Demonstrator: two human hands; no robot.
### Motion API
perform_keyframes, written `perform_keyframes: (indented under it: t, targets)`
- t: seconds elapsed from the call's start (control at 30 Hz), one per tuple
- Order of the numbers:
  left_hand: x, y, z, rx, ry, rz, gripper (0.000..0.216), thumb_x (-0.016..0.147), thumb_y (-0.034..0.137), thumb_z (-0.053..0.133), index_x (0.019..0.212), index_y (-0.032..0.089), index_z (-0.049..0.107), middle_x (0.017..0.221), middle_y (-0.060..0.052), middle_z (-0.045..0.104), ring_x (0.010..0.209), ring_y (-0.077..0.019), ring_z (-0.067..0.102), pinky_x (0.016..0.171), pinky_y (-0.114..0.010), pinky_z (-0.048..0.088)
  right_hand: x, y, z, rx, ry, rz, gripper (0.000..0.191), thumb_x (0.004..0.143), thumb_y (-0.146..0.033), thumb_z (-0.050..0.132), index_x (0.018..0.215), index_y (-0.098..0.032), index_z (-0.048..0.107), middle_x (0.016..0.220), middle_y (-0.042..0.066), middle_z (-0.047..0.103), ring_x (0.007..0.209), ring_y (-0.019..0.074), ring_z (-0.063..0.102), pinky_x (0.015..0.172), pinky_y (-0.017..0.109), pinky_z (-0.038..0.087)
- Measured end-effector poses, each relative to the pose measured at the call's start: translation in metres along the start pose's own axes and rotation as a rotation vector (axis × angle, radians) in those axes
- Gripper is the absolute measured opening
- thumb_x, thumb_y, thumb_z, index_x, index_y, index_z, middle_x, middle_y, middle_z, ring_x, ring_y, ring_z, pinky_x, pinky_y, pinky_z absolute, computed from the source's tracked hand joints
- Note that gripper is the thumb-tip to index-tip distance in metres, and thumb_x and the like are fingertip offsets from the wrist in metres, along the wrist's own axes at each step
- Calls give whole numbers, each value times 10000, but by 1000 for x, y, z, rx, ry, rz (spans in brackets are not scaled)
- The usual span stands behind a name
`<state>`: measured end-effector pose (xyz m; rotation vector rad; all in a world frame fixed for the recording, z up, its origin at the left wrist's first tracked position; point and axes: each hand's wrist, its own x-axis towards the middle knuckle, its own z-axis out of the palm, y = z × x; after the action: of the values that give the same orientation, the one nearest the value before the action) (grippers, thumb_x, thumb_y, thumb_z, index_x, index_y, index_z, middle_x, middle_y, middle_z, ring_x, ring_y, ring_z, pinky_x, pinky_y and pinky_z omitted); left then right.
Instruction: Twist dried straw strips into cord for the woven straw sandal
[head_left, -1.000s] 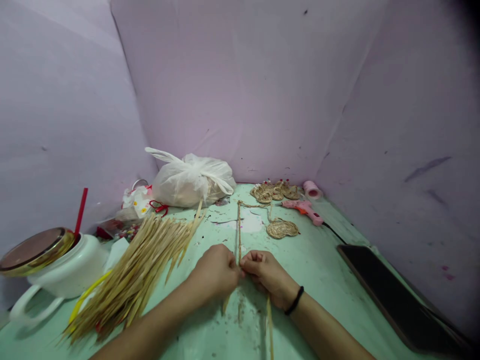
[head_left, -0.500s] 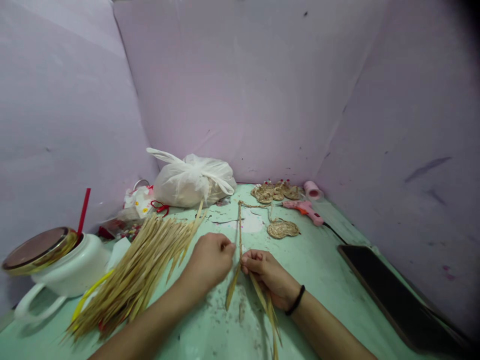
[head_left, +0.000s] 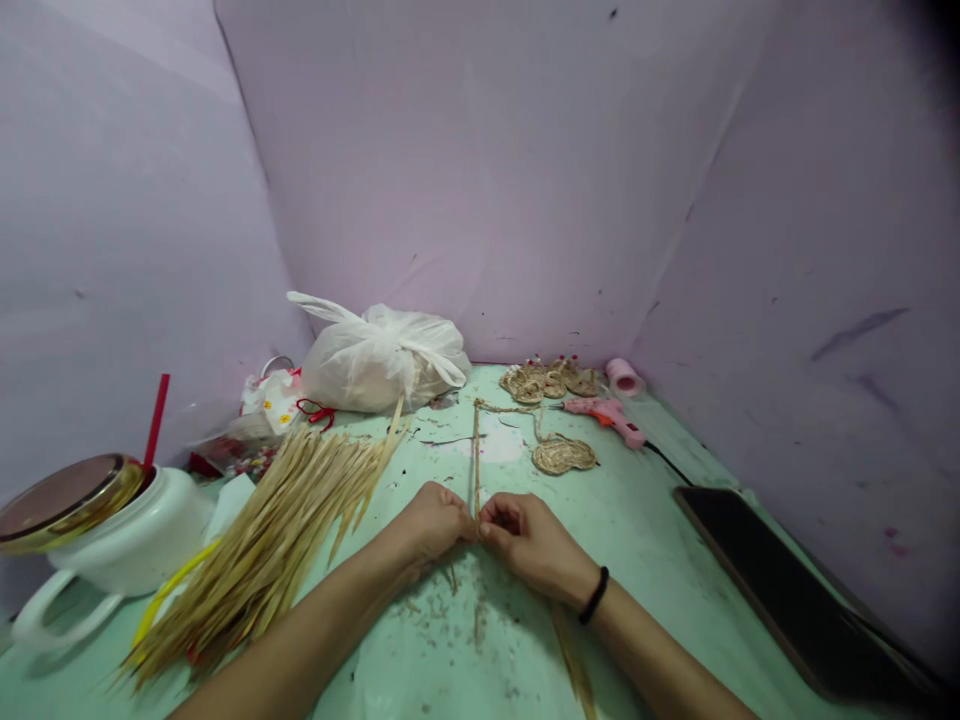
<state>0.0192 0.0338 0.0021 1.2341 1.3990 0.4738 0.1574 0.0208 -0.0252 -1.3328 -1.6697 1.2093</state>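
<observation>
A thin straw cord [head_left: 477,450] of twisted or plaited strips runs taut towards me, its near end between my two hands. My left hand [head_left: 439,522] is closed, with its fingertips pinching the cord's near end from the left. My right hand [head_left: 529,540], with a black band at the wrist, pinches the same spot from the right. Loose straw strips [head_left: 574,660] trail out below my right hand. The cord bends at its far end and leads to a flat coiled straw piece [head_left: 564,456]. My fingers hide the exact crossing of the strips.
A bundle of dry straw strips [head_left: 277,530] lies left, beside a white pot [head_left: 139,530] with a tilted lid. Behind are a tied white plastic bag [head_left: 382,355], coiled straw pieces [head_left: 529,382] and a pink glue gun [head_left: 604,412]. A black phone [head_left: 780,590] lies right.
My left hand has moved right and slightly down onto the cord's end, meeting my right hand. The loose strips under my right hand have swung further right.
</observation>
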Motion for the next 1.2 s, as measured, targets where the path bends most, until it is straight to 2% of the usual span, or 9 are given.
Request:
perform_keyframes:
  t: [0.1, 0.23, 0.33, 0.53, 0.7, 0.83, 1.0, 1.1, 1.2]
  targets:
    - [2, -3, 6, 63, 55, 72, 196, 499, 87, 498, 389, 156, 352, 312, 87, 203, 331, -15, 144, 361, -204, 56, -4, -4, -2, -218, 92, 95, 160, 621, -238, 516, 486, -155, 498, 438, -21, 441, 447, 76, 362, 426, 207, 232]
    - [-1, -2, 8, 21, 84, -1, 152, 502, 96, 481, 403, 158, 384, 306, 79, 235, 307, -26, 175, 347, -201, 89, -11, -10, 7, -162, 85, 275, 186, 608, -206, 485, 430, -167, 449, 366, -27, 402, 366, 67, 329, 394, 215, 216]
    - [-5, 0, 4, -89, 38, -79, 138, 509, 128, 475, 423, 172, 377, 312, 73, 273, 276, -34, 175, 325, -205, 74, -18, -12, 20, -224, 172, 194, 124, 605, -188, 485, 496, -157, 533, 438, 2, 515, 415, 90, 415, 422, 213, 256]
    - [-4, -1, -3, -142, -41, -2, 43, 482, 124, 504, 459, 136, 469, 313, 72, 329, 275, -18, 208, 323, -182, 97, -27, -22, 18, -424, 171, 62, 222, 665, -303, 514, 510, -163, 588, 469, 14, 556, 461, 111, 451, 448, 219, 259]
    - [0, -2, -9, -198, -143, 8, 71, 483, 183, 552, 507, 137, 503, 319, 89, 308, 278, -10, 170, 320, -182, 64, -14, -16, 3, -131, 342, 64, 250, 707, -370, 488, 664, -148, 593, 612, 32, 608, 554, 123, 510, 518, 218, 351]
    - [1, -4, -11, -191, -168, 19, 76, 482, 192, 540, 529, 141, 509, 324, 89, 313, 275, -16, 174, 321, -187, 61, -5, -4, 10, 127, 107, 194, 201, 719, -302, 440, 609, -149, 510, 460, -17, 481, 406, 83, 402, 419, 204, 305]
    - [1, -5, -9, -103, -125, 54, 50, 459, 143, 484, 495, 128, 516, 323, 74, 329, 294, -20, 208, 341, -189, 112, -8, -7, 8, 3, 22, 237, 200, 722, -285, 440, 624, -151, 552, 463, -16, 472, 409, 92, 392, 419, 219, 298]
    - [2, -5, -9, -49, -93, 80, 41, 465, 155, 511, 481, 121, 525, 339, 59, 360, 316, -28, 250, 352, -191, 146, -12, -14, -9, -277, 266, 66, 220, 717, -312, 467, 690, -161, 625, 712, 63, 623, 680, 183, 544, 614, 290, 396]
    - [2, -4, -11, -41, -93, 68, 48, 469, 170, 534, 477, 124, 520, 340, 60, 360, 315, -28, 253, 354, -189, 158, -14, -20, -20, -327, 588, -123, 226, 703, -303, 488, 820, -169, 629, 964, 95, 621, 938, 230, 516, 820, 353, 364]
